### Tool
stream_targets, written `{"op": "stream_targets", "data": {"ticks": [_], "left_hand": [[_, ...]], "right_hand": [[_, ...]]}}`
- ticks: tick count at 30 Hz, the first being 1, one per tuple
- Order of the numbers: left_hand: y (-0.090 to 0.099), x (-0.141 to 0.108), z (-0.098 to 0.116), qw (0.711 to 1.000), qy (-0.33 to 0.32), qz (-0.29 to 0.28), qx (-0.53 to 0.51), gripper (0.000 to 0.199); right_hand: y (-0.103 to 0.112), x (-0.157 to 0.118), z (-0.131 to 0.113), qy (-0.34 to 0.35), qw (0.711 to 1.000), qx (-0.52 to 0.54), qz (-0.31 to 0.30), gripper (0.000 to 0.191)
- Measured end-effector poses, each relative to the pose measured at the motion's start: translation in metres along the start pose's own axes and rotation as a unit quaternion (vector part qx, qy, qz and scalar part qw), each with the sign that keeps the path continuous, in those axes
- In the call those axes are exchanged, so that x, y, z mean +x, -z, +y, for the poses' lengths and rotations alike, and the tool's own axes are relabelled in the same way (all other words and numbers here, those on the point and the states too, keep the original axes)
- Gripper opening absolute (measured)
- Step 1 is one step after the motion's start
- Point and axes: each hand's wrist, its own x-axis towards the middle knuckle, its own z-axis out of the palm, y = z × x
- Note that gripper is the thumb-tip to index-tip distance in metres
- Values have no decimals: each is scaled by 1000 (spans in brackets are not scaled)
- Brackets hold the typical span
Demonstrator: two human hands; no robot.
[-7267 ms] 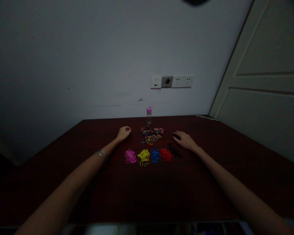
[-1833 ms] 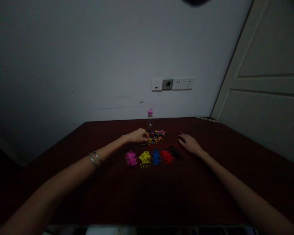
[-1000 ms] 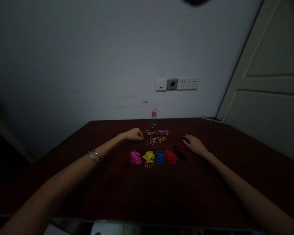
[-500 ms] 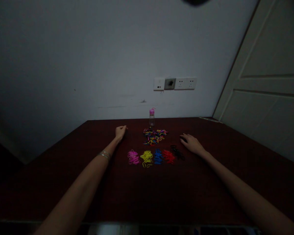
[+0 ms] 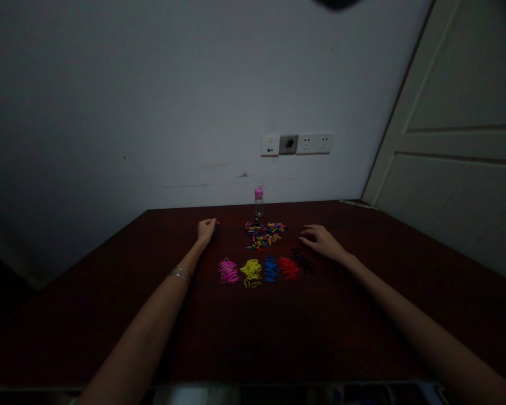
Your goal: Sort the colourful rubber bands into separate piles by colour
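Observation:
My left hand [image 5: 206,229] rests on the table in a loose fist, left of a mixed heap of coloured rubber bands [image 5: 263,235]; nothing shows in its fingers. To the right of that heap, my right hand [image 5: 319,241] hovers low or rests with its fingers bent and apart, holding nothing that I can see. It is nearest to a small pile of black bands [image 5: 302,259]. In a row beside that lie single-colour piles: red bands [image 5: 289,269], blue bands [image 5: 271,270], yellow bands [image 5: 252,270] and pink bands [image 5: 228,271].
Behind the mixed heap stands a small clear bottle [image 5: 258,207] with a pink cap. The dark red table [image 5: 244,332] ends at a wall with sockets [image 5: 314,144]. A pale door [image 5: 459,140] rises on the right.
My right hand has moved a little left, toward the mixed heap. My left hand stays by the heap, still closed. The whole view has shifted slightly.

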Motion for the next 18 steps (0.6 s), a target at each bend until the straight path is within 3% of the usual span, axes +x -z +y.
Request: {"op": "stream_targets", "data": {"ticks": [4, 9, 18], "left_hand": [[-2, 2, -6, 999, -23, 18, -18, 34], [-3, 6, -13, 997, -48, 26, -49, 31], [-4, 7, -16, 998, -52, 17, -28, 28]], "right_hand": [[15, 12, -40, 80, 996, 21, -28, 28], [19, 24, -87, 84, 992, -11, -92, 22], [1, 30, -106, -2, 993, -32, -114, 24]]}}
